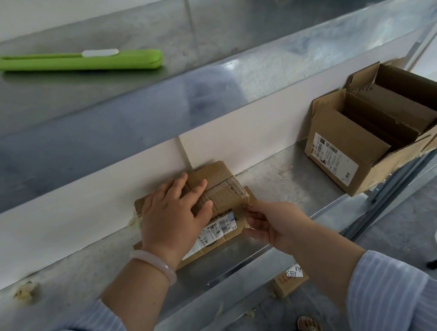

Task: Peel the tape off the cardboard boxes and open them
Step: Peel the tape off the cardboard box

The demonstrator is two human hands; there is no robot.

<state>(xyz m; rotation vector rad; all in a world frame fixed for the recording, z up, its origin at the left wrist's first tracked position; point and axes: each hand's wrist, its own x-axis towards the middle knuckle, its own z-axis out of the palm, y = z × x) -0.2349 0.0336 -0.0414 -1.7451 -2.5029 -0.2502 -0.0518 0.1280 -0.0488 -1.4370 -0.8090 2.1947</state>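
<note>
Steel shelf [283, 185] carries a taped box [214, 172]; left grip [174, 214] presses it flat-fingered, right grip [271, 222] pinches its clear tape [238, 188].

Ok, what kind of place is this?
Probably a parcel stockroom or mailroom: steel shelves, an open box with a shipping label, the right hand pinching tape on a sealed box, a green cutter lying above.

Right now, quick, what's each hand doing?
Left hand: open, pressing flat on the small taped box.
Right hand: pinching the clear tape at the box's right edge.
</note>
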